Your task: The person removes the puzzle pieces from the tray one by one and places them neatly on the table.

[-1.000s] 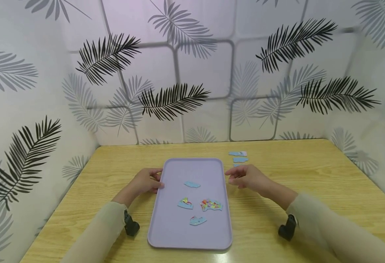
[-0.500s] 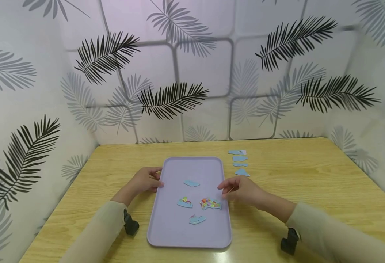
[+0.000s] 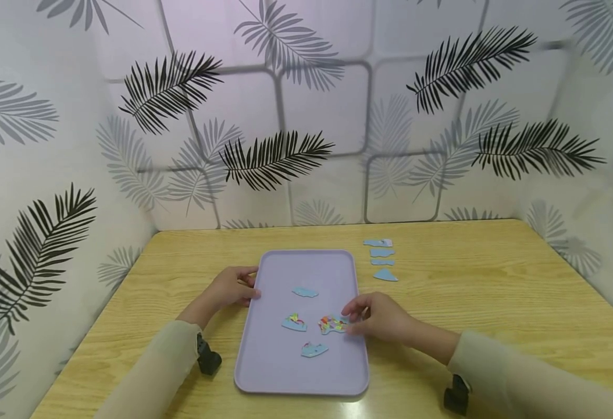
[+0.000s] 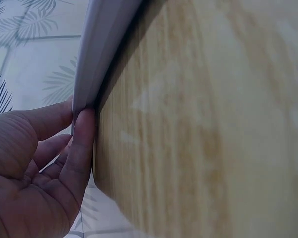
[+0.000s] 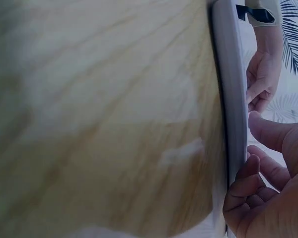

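Observation:
A pale purple tray point(image 3: 301, 378) lies on the wooden table. On it are several irregular, flat picture pieces, light blue with coloured print. My left hand point(image 3: 234, 288) holds the tray's left rim, thumb at the top edge; in the left wrist view, fingers point(image 4: 82, 144) press on its side. My right hand point(image 3: 380, 317) reaches over the right rim, thumb and forefinger on either side of the colourful piece point(image 3: 330, 325); I cannot tell whether they pinch it. In the right wrist view the tray wall point(image 5: 233, 89) hides that piece, and thumb and fingers show apart.
On the tray also lie a plain blue piece point(image 3: 305, 292), a yellow-and-red printed piece point(image 3: 295, 323) and a piece point(image 3: 314, 350) nearer the front. Several blue pieces point(image 3: 382, 253) are lined up on the table point(image 3: 469, 273) beyond the tray's right side. A leaf-patterned wall covering point(image 3: 327, 192) stands behind.
My right hand has come from the tray's upper right edge, near the blue pieces on the table, down and slightly left to the colourful piece. The left hand keeps its place.

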`<state>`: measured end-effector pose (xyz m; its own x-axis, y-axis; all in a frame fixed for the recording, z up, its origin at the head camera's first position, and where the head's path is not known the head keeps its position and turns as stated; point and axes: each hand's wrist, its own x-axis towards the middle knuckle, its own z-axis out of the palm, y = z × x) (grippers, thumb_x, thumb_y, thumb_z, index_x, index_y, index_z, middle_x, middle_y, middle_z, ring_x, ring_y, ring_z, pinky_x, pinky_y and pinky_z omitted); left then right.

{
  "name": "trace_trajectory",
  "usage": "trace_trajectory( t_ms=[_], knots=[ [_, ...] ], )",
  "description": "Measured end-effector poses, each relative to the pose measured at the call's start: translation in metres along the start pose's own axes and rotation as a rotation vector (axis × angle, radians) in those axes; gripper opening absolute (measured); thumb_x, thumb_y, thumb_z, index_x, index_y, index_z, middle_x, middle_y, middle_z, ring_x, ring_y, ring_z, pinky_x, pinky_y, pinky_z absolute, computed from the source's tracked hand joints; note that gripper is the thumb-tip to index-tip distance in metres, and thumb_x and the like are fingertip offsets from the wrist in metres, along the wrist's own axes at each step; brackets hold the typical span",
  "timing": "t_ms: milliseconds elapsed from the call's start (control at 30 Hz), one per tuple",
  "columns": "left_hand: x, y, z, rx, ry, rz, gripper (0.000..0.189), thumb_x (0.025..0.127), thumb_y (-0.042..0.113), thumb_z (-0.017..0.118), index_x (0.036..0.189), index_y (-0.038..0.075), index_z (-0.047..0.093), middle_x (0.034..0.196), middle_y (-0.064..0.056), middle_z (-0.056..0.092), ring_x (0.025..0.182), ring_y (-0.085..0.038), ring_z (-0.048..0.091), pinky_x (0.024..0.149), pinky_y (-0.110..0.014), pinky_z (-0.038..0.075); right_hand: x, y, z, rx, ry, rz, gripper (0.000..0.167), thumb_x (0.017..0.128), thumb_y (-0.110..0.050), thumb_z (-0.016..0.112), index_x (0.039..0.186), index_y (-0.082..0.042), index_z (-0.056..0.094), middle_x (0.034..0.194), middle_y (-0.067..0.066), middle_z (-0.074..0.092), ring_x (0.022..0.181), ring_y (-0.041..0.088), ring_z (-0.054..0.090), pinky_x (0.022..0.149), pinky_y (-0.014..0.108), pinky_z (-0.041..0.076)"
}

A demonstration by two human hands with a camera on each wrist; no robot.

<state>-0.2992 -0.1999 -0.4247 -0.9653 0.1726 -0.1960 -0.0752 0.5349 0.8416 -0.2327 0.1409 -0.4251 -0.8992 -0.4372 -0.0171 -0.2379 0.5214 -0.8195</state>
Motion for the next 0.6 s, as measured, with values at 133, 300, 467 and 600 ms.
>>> trace_trajectory(
  t_ms=[133,300,467,600],
  knots=[
    [0.001,-0.001,0.000,-0.002,-0.001,-0.004,0.064,0.084,-0.003,0.073,0.143,-0.001,0.046,0.102,-0.013,0.054,0.073,-0.018,0.058,0.064,-0.029,0.057,0.001,0.002,0.004,-0.024,0.015,-0.018,0.030,0.071,-0.012,0.086,0.096,-0.004,0.071,0.083,0.000,0.062,0.072,0.015,0.052,0.062,0.023,0.046],
    [0.002,-0.002,0.000,-0.012,-0.005,-0.002,0.064,0.084,-0.004,0.072,0.143,-0.001,0.046,0.102,-0.013,0.054,0.073,-0.018,0.058,0.065,-0.030,0.057,0.001,0.000,0.007,-0.056,0.037,-0.026,0.032,0.069,-0.013,0.088,0.095,-0.004,0.071,0.083,0.000,0.061,0.074,0.016,0.051,0.063,0.024,0.045],
    [0.002,-0.004,0.000,-0.005,0.000,-0.002,0.064,0.084,-0.003,0.073,0.142,0.000,0.047,0.103,-0.014,0.055,0.074,-0.018,0.058,0.065,-0.030,0.057,0.002,-0.003,0.009,-0.089,0.051,-0.017,0.031,0.069,-0.014,0.088,0.093,-0.006,0.071,0.083,-0.001,0.060,0.075,0.016,0.051,0.065,0.024,0.045],
    [0.002,-0.004,0.001,-0.010,0.003,-0.004,0.064,0.084,-0.003,0.073,0.142,0.000,0.047,0.103,-0.014,0.055,0.073,-0.018,0.058,0.065,-0.030,0.057,0.005,-0.002,0.011,-0.118,0.054,-0.006,0.031,0.068,-0.016,0.089,0.093,-0.008,0.072,0.081,-0.003,0.060,0.076,0.015,0.052,0.066,0.025,0.045]
  ],
)
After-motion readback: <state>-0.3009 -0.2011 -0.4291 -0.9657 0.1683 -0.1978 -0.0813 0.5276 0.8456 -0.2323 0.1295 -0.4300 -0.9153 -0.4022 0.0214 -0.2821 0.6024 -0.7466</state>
